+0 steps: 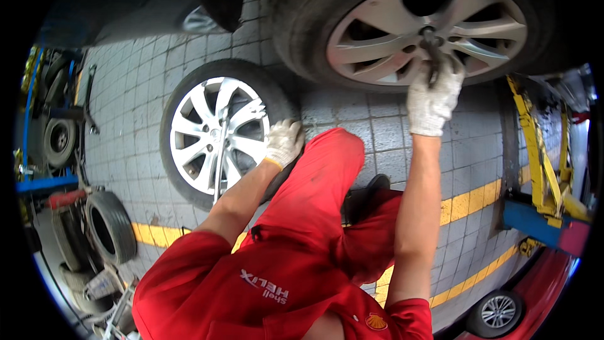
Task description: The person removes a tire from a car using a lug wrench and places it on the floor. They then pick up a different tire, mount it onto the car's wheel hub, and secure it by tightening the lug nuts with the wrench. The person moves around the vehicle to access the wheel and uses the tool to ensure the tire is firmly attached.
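Note:
My right hand (435,97), in a white knit glove, is closed around a dark wrench (433,60). The wrench reaches up to the hub of a raised wheel (390,16) with a silver spoked rim; motion blurs its outline. Lower left, a second wheel (182,141) lies flat on the floor, its bright rim facing up. My left hand (284,143), gloved too, rests on that wheel's black tire beside my knee, fingers laid over the rubber. Across the rim lies a long shiny metal bar (219,160). Near it is a white, finger-like patch (253,110) that I cannot make out.
Several loose tires (110,226) stand and lie along the left side. A yellow lift arm (535,145) with a blue base stands at the right. Yellow lines (472,204) cross the grey tiled floor. A red car (544,293) is at lower right, a dark car (135,6) at upper left.

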